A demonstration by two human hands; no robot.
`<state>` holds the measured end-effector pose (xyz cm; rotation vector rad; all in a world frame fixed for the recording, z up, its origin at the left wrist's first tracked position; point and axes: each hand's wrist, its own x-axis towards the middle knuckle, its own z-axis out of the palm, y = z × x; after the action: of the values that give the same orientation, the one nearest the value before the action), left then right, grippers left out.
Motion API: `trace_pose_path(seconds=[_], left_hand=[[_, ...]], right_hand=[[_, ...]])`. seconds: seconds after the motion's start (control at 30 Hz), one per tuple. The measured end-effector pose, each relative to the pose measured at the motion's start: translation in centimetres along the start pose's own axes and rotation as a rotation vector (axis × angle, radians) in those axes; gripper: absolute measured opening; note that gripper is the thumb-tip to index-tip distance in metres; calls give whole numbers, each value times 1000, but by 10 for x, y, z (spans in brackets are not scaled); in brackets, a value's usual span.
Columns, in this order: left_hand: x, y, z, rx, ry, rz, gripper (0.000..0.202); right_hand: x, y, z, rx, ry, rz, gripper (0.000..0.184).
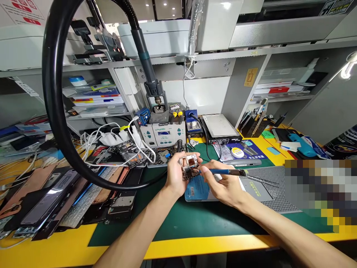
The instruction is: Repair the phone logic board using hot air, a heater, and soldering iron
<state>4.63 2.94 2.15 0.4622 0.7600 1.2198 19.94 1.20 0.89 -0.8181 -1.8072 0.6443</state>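
Note:
A small circuit board [189, 166] with cut-outs is held up by its edge in my left hand [176, 173], fingers closed on it. My right hand [223, 182] pinches a slim blue-handled tool [225, 171], whose near end meets the board's right side; its tip is too small to make out. From the other end of the handle, thin metal prongs [262, 180] like tweezers point right; I cannot tell whether they are also in my hand. Below both hands lies a blue-and-white flat packet [198, 188] on the green mat [173, 223].
A thick black hose [51, 93] loops across the left front. Behind stand a hot-air station [163, 134], a soldering iron stand [193, 124] and a flat heating plate [220, 125]. Phone parts [44, 203] pile up at left. A grey perforated mat [267, 173] lies right.

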Motion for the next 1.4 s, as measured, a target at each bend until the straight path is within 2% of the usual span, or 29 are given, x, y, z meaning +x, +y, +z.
trace_pose_path(seconds=[0.17,0.33,0.5,0.67,0.83,1.0,1.07,1.2,1.4], left_hand=[[2,0,0,5,-3,8,41],[4,-2,-3,4,-3,19,41],[4,-3,-4,11,-26,17,42],[4,-1,-2,34,6,17,44],[1,1,-1,31,16,6,43],[1,0,-1,23,20,3,40],[1,0,-1,19,25,0,40],[1,1,0,14,-1,-12,41],[3,0,0,4,22,17,40]], right_hand=[[1,0,0,4,-26,-54,14],[2,1,0,22,23,0,19],[4,-2,0,16,-15,-62,13],[4,-3,-1,52,28,29,16],[5,-4,-1,60,-74,-9,15],[5,-2,-2,56,-15,116,17],[5,-2,-3,59,-18,100,16],[5,-4,-3,53,-120,26,16],[5,2,-6,-14,-64,177,21]])
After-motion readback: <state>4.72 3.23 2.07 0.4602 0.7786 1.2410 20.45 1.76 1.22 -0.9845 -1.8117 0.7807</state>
